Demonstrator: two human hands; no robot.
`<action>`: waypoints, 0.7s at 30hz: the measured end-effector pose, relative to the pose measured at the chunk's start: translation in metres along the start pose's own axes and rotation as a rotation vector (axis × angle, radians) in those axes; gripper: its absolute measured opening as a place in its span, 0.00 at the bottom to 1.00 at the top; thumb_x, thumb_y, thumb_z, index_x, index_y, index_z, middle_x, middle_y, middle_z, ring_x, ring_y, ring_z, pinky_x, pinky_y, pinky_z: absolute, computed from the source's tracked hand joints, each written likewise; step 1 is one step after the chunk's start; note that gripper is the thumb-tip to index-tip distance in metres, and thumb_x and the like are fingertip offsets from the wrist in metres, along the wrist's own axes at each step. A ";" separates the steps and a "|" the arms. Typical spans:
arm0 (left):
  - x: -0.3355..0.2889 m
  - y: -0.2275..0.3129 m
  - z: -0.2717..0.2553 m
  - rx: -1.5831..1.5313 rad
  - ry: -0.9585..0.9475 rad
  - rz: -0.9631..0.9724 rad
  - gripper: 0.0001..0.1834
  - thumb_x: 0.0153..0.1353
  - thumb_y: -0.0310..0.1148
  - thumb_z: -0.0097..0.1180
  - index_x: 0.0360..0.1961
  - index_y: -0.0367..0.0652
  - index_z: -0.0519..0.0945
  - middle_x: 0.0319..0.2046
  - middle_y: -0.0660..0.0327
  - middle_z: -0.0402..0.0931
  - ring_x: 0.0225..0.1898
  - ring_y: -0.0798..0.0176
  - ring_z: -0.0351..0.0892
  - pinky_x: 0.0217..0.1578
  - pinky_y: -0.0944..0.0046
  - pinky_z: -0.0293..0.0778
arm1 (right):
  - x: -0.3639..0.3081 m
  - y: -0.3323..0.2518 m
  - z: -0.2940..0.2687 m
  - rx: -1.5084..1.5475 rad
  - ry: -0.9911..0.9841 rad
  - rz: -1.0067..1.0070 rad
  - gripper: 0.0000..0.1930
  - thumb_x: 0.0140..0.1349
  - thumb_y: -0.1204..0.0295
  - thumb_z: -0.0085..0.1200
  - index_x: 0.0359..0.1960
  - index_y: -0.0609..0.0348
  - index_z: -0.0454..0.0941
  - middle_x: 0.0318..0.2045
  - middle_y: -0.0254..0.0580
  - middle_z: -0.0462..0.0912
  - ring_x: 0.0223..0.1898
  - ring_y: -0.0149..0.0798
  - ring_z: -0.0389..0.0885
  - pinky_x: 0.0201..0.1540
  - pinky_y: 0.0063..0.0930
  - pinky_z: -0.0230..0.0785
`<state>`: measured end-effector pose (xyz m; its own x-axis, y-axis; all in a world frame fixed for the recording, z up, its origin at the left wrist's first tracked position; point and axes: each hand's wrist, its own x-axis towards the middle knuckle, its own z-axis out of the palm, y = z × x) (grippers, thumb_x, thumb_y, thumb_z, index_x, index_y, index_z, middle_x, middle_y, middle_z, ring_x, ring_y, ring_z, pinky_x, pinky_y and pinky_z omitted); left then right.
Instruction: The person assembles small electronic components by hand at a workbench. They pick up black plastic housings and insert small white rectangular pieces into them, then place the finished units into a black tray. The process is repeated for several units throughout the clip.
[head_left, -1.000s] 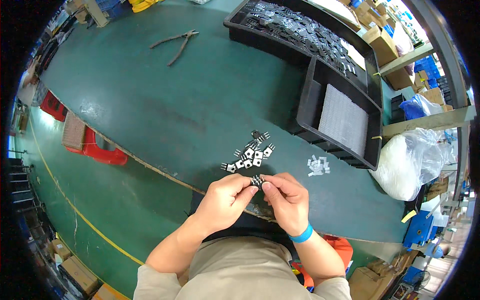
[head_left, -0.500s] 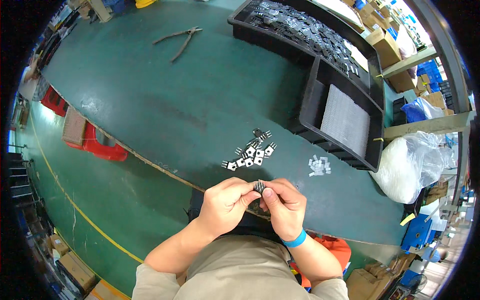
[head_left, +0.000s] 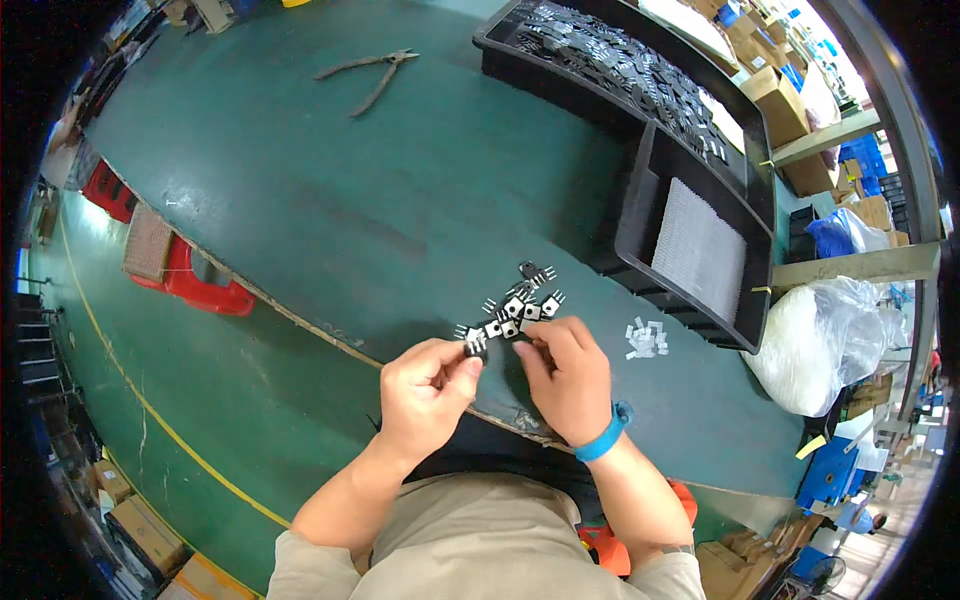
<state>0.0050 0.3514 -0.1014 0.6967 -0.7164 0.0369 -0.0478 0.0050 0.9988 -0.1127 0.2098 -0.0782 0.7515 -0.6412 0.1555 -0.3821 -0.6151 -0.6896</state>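
Observation:
Between the thumb and fingers of my left hand (head_left: 425, 392) is a small black three-legged transistor (head_left: 476, 348), its metal legs pointing up. Whether more than one piece is pinched there I cannot tell. My right hand (head_left: 572, 382) is at the near right edge of a loose pile of transistors (head_left: 510, 326), thumb and forefinger slightly apart and no part visible between them. The pile's pieces are black with pale faces and three legs each. A blue band circles my right wrist. To the right of that hand lie several small clear pieces (head_left: 646, 339) on the green table.
A black tray (head_left: 640, 262) holding a stack of pale translucent strips stands at the right. Behind it, a larger black bin (head_left: 560, 92) is full of dark parts. Pliers (head_left: 372, 76) lie far left on the table (head_left: 300, 190). A stuffed plastic bag (head_left: 810, 345) sits beyond the tray.
My hands, together around the transistor before, have separated. The left moved slightly left and forward with it; the right went forward to the pile. The view shifted slightly.

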 end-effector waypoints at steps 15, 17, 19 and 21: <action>0.007 0.008 0.011 -0.079 -0.038 -0.047 0.07 0.66 0.25 0.62 0.42 0.32 0.84 0.27 0.62 0.78 0.24 0.73 0.77 0.25 0.71 0.71 | -0.012 -0.017 -0.006 0.737 -0.117 0.346 0.08 0.72 0.75 0.55 0.43 0.68 0.83 0.33 0.36 0.81 0.27 0.25 0.77 0.28 0.19 0.69; 0.007 0.009 0.014 -0.069 -0.067 0.006 0.08 0.65 0.25 0.63 0.44 0.33 0.85 0.27 0.61 0.79 0.24 0.72 0.77 0.25 0.71 0.71 | -0.013 -0.021 -0.007 0.635 -0.060 0.300 0.07 0.70 0.76 0.56 0.43 0.67 0.84 0.33 0.39 0.83 0.28 0.28 0.79 0.30 0.22 0.71; 0.007 0.009 0.015 -0.062 -0.073 0.029 0.09 0.64 0.24 0.64 0.45 0.34 0.85 0.28 0.60 0.79 0.24 0.71 0.77 0.25 0.70 0.72 | -0.014 -0.021 -0.008 0.510 -0.034 0.248 0.06 0.68 0.77 0.59 0.43 0.65 0.85 0.33 0.43 0.85 0.31 0.33 0.82 0.34 0.26 0.74; 0.007 0.008 0.012 -0.040 -0.080 0.054 0.06 0.63 0.23 0.65 0.39 0.32 0.85 0.28 0.59 0.81 0.24 0.70 0.78 0.24 0.70 0.73 | -0.017 -0.021 -0.007 0.504 -0.029 0.219 0.07 0.67 0.78 0.59 0.43 0.65 0.85 0.33 0.45 0.85 0.32 0.36 0.83 0.36 0.27 0.74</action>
<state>0.0012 0.3381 -0.0931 0.6344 -0.7678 0.0894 -0.0539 0.0715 0.9960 -0.1207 0.2302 -0.0618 0.7003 -0.7125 -0.0447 -0.2320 -0.1680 -0.9581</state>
